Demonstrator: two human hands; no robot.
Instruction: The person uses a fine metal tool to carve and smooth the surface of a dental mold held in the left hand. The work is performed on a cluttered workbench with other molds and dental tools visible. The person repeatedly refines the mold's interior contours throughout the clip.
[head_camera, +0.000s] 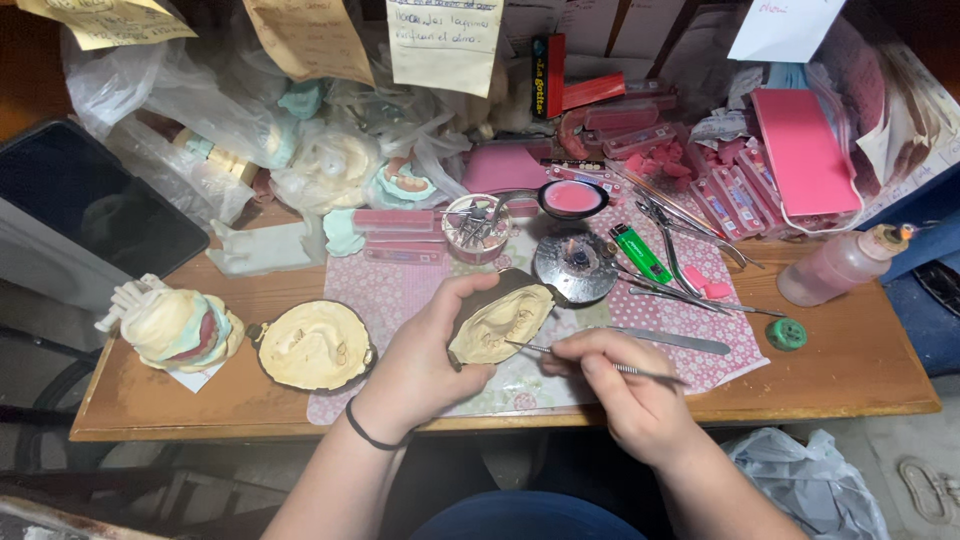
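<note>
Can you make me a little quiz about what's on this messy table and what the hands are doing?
1. True or false: the right hand holds a thin metal tool whose tip touches the cream mould.
2. Which hand holds that cream mould? A) left hand B) right hand C) neither
3. Fill in: a second cream mould lies on the table, on the person's ____ side.

Key: 1 true. 2 A. 3 left.
</note>
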